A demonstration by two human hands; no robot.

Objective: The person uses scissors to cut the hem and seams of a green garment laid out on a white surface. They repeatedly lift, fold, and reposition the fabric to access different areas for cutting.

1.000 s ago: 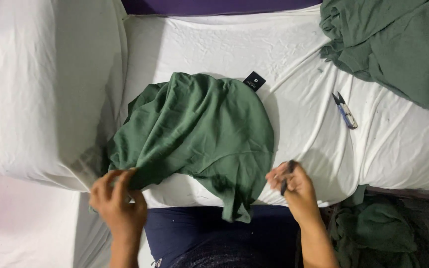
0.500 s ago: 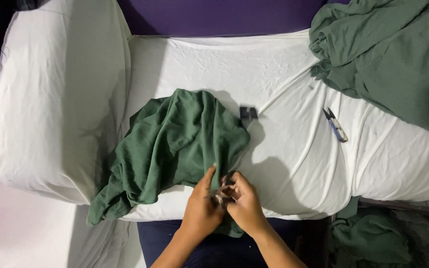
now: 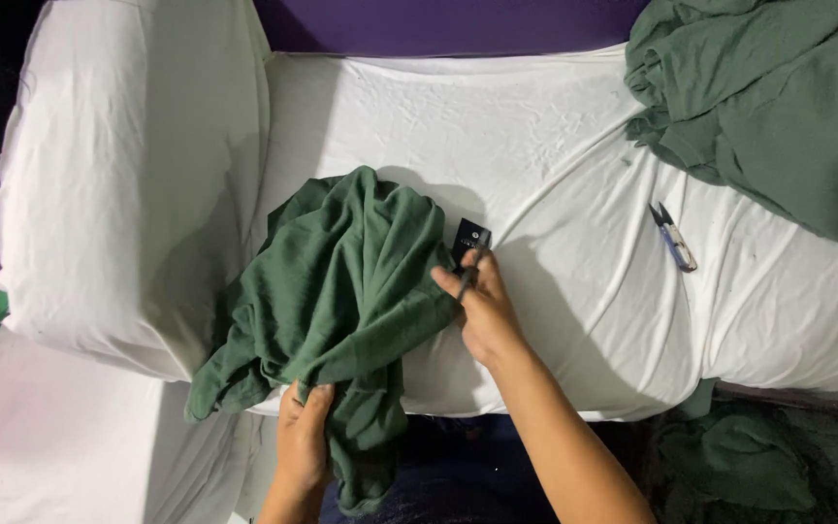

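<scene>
The left hand (image 3: 301,442) gripped the green garment (image 3: 341,291) at the white-covered bed's (image 3: 574,175) near edge; the right hand (image 3: 477,301) pinched its small black tag (image 3: 470,238), apparently inspecting it. Next seemingly called for steady tension.

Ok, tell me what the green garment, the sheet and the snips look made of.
Green garment: soft matte knit, probably cotton jersey; it bunches in limp folds where the left hand grips it. Sheet: white woven cloth, matte, finely creased. Snips: dark metal blades, handle seemingly pale plastic or metal; too small to be sure.
</scene>
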